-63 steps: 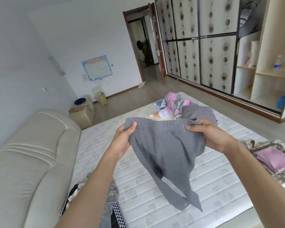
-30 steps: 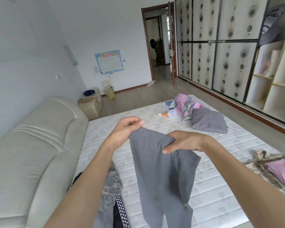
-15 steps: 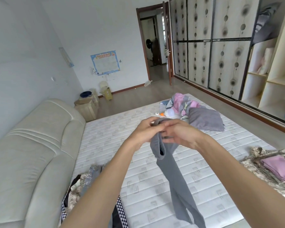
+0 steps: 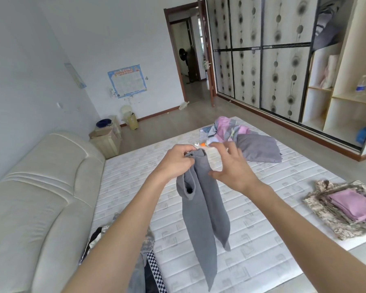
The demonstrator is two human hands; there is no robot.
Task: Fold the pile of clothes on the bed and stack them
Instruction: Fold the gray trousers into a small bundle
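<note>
My left hand (image 4: 175, 163) pinches the top of grey trousers (image 4: 201, 210), which hang folded lengthwise above the white mattress (image 4: 262, 256). My right hand (image 4: 230, 168) is beside the cloth with fingers spread, its thumb touching the fabric's edge. Across the bed lies a pile of pink and grey clothes (image 4: 241, 136). A folded stack, purple cloth on a camouflage garment (image 4: 347, 210), sits at the right edge. More clothes, one with a checkered pattern (image 4: 150, 269), lie under my left forearm.
A cream padded headboard (image 4: 40, 197) runs along the left. A small bottle (image 4: 207, 142) lies by the far pile. A wardrobe with patterned sliding doors (image 4: 273, 51) and open shelves stands to the right. The open doorway (image 4: 188, 58) is straight ahead.
The trousers went from spread wide between both hands to folded lengthwise and hanging from my left hand. My right hand has just released its grip and opened.
</note>
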